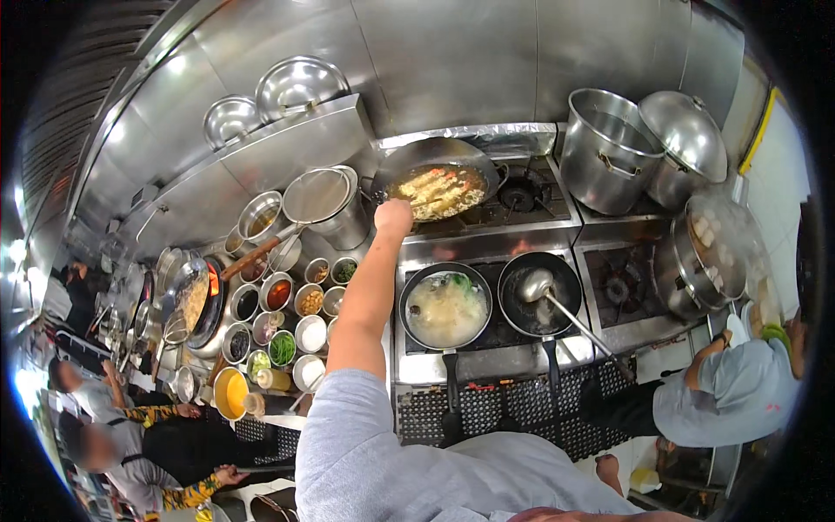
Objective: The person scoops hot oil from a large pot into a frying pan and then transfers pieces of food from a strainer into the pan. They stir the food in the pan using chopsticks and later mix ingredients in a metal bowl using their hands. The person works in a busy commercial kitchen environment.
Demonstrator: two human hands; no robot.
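Observation:
My left hand is closed at the near left edge of a dark wok. A thin stick-like utensil, perhaps chopsticks, reaches from it over the oil. Long pieces of battered food, some with red ends, and loose batter bits lie in the oil. My right hand is low beside my shirt, away from the stove; its fingers look curled, and whether it holds anything is unclear. Below the wok, a pan of cloudy soup with greens stands beside a dark pan with a metal ladle resting in it.
Small metal containers of sauces and chopped ingredients stand left of my arm, near a strainer on a tall pot. Large stockpots stand at the right, with a steaming pot nearer. Co-workers stand left and right.

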